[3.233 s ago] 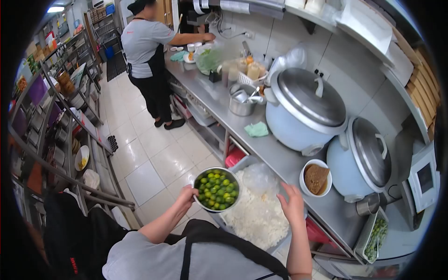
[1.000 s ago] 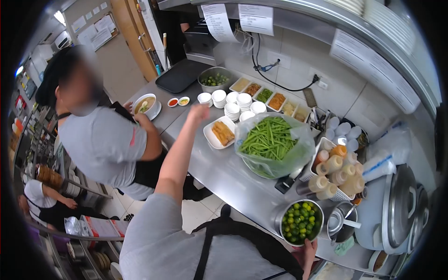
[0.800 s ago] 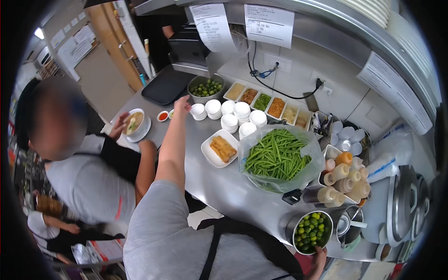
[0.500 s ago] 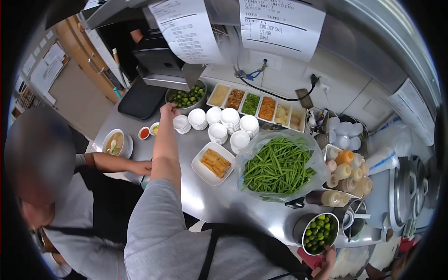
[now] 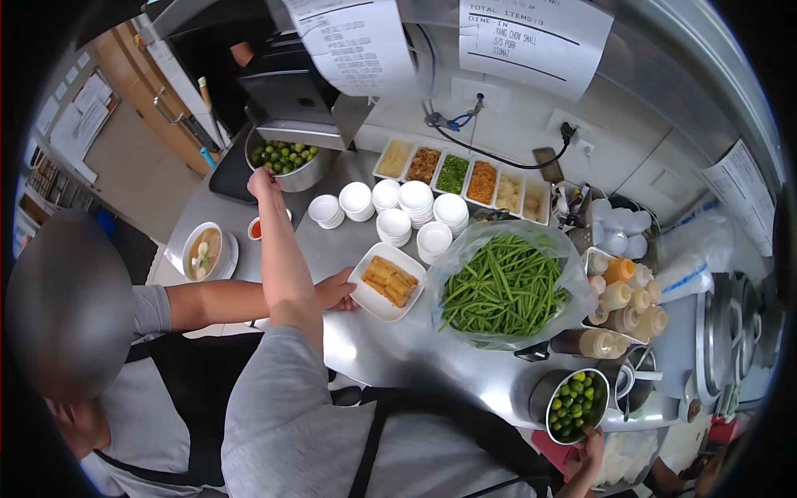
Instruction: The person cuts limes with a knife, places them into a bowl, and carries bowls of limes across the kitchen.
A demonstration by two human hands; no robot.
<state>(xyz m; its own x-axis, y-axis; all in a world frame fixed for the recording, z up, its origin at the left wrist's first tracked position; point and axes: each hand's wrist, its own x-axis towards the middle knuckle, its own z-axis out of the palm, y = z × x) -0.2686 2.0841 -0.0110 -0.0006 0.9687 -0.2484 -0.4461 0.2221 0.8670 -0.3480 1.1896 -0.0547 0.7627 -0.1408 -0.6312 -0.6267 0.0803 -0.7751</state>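
My left hand [image 5: 264,183], at the end of my outstretched arm, is closed on the near rim of a metal pot [image 5: 312,173] of small green limes [image 5: 282,155] at the back of the steel counter. Down at the front right, my right hand [image 5: 591,448] grips the rim of another metal pot [image 5: 544,397], tilted towards me and also holding small green limes [image 5: 573,405]. Between the two lie stacked white cups [image 5: 415,199] and a clear bag of green beans [image 5: 506,286].
A co-worker's hand [image 5: 336,289] touches a square white plate [image 5: 365,307] with fried rolls. A soup bowl [image 5: 203,251] and a red sauce cup [image 5: 256,228] stand left. Topping trays [image 5: 452,173] line the wall; squeeze bottles [image 5: 616,296] are right. Paper slips [image 5: 531,37] hang overhead.
My left hand has shifted the back pot left, partly over the black tray. The co-worker's hand has reached right, under my arm, to the plate of rolls. My right hand stays on its pot.
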